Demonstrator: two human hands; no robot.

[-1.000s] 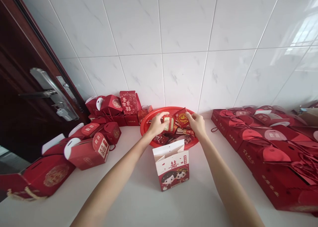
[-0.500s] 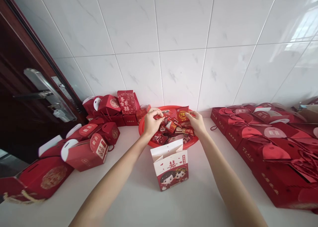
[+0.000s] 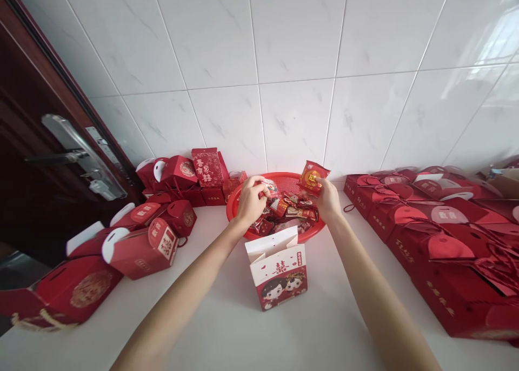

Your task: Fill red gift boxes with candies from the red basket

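Note:
A red basket [image 3: 234, 207] holding several wrapped sweets [image 3: 298, 211] stands near the wall. Over its right rim my right hand [image 3: 327, 198] pinches a red packet with a yellow emblem [image 3: 312, 175], lifted above the sweets. My left hand [image 3: 252, 199] is over the left side of the basket, fingers closed on a small wrapped piece [image 3: 271, 187]. In front of the basket an open-topped white and red box [image 3: 281, 282] with two cartoon faces stands upright on the white table [image 3: 243, 333], between my forearms.
Red gift boxes [image 3: 141, 249] sit at the left, some stacked by the wall. Rows of larger red boxes with ribbons [image 3: 417, 257] line the right. Behind is a tiled wall [image 3: 295, 117]; a dark door with a metal handle [image 3: 77, 156] is at far left.
My right hand has raised the red packet up and slightly right, out of the basket. My left hand has stayed nearly in place, and a wrapped piece now shows at its fingertips.

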